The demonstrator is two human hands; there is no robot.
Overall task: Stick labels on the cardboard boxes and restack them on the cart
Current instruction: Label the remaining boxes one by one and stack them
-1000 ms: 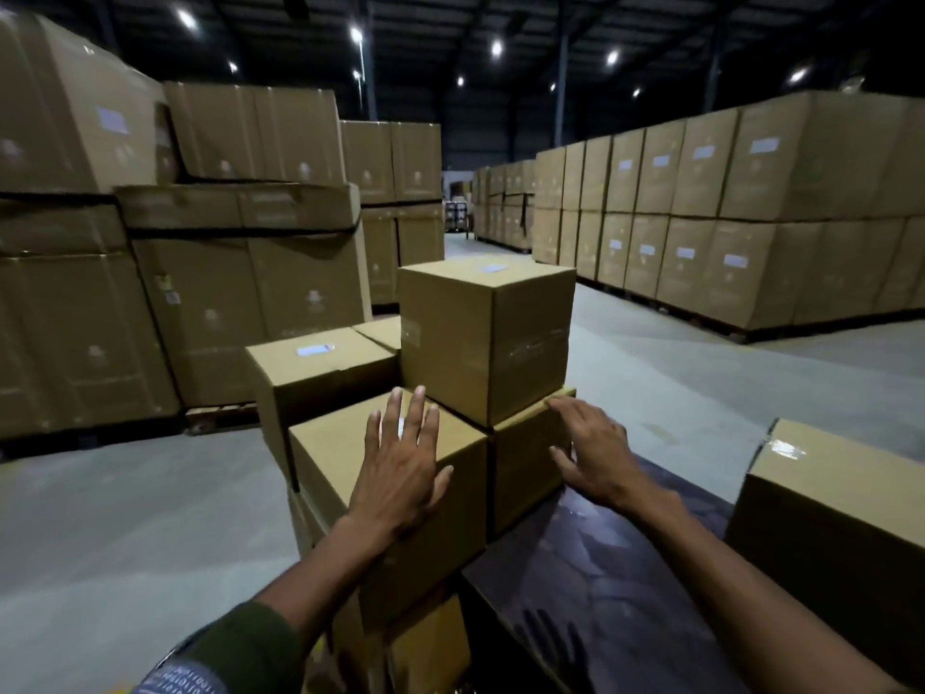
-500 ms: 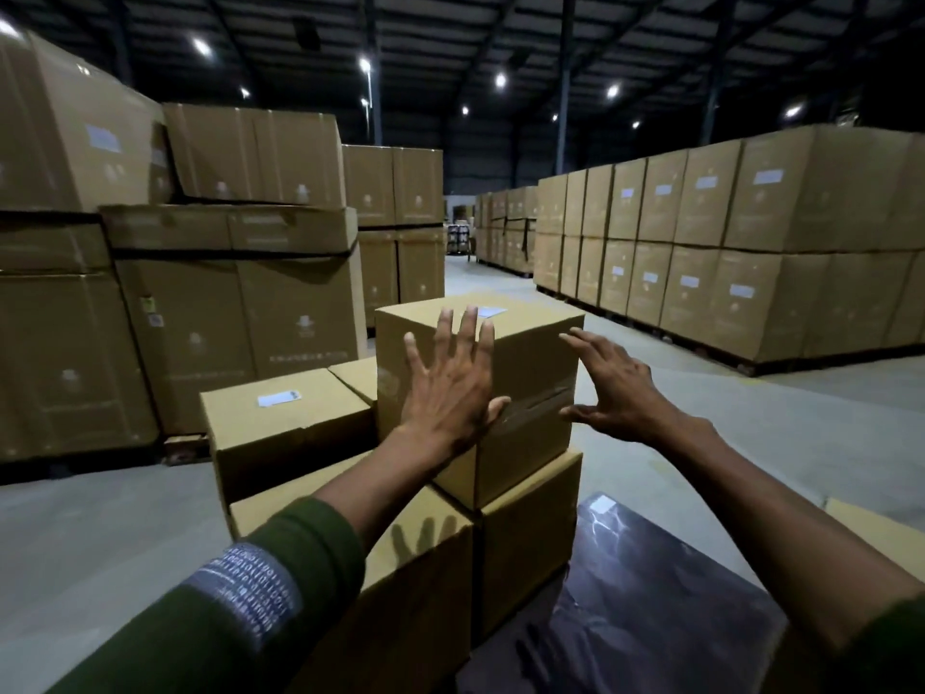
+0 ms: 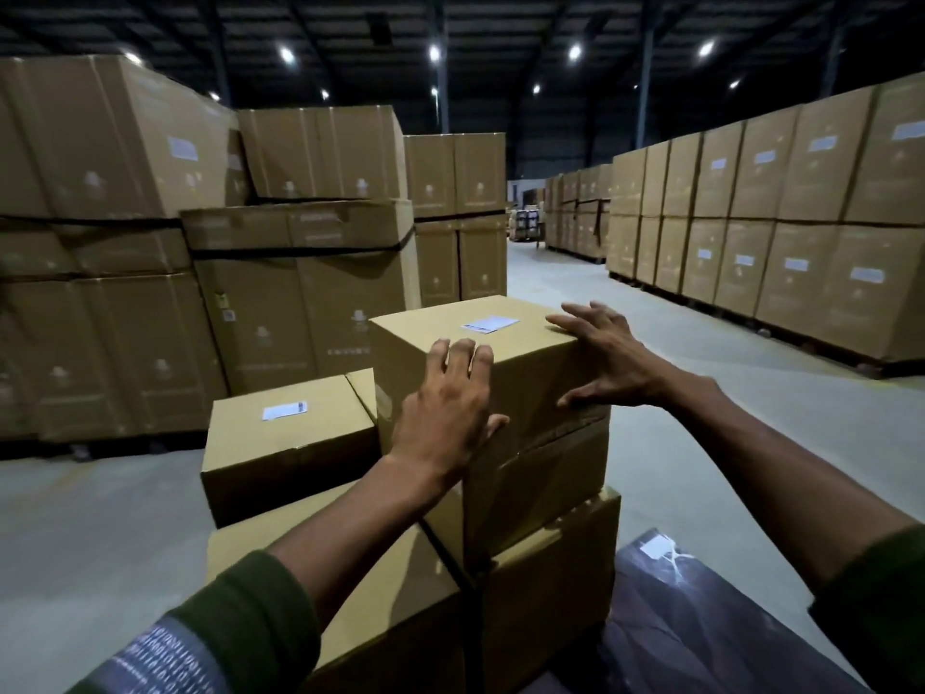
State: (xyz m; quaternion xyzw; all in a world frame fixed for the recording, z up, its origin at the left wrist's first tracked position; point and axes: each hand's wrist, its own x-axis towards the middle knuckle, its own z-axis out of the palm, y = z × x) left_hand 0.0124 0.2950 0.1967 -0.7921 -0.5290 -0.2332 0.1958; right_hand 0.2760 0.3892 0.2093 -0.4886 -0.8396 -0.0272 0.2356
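Note:
A cardboard box (image 3: 525,378) with a white label (image 3: 489,323) on its top sits highest on a stack of similar boxes. My left hand (image 3: 445,418) lies with spread fingers on its near left face, fingertips at the top edge. My right hand (image 3: 605,358) spans its right top edge, thumb down on the side face. Under it is another box (image 3: 540,483), which rests on lower boxes (image 3: 550,568). To the left stands a box (image 3: 290,453) with its own label (image 3: 284,410). The dark cart deck (image 3: 701,633) shows at the lower right.
Tall walls of large strapped cartons on pallets stand to the left (image 3: 125,293) and right (image 3: 801,242). A grey concrete aisle (image 3: 550,278) runs between them into the warehouse.
Both hands rose from the lower boxes to the top box and now rest against it. My view has lifted and moved closer, so the box on the right is out of sight.

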